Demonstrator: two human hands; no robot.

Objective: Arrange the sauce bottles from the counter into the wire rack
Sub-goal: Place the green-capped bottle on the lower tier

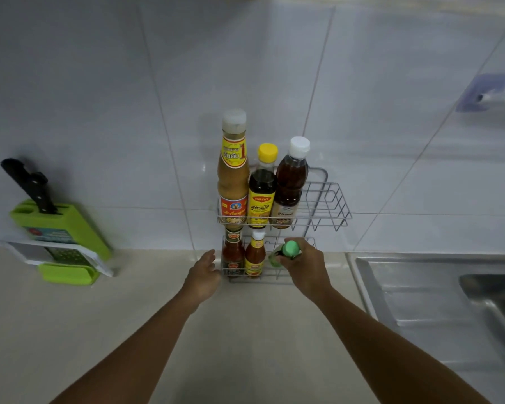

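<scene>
A two-tier wire rack (331, 199) hangs on the tiled wall above the counter. Its upper tier holds a tall tan sauce bottle (233, 170), a dark bottle with a yellow cap (262, 189) and a brown bottle with a white cap (289, 185). In the lower tier stand two small red sauce bottles (233, 253) (254, 256). My right hand (305, 265) grips a green-capped bottle (289, 249) at the lower tier, right of the red ones; its body is mostly hidden. My left hand (203, 271) rests open against the rack's lower left corner.
A green knife block (62, 228) with a black-handled knife stands at the left against the wall, with a green and white grater (67, 258) in front of it. A steel sink (449, 290) lies at the right. A purple wall hook (483, 93) sits high right.
</scene>
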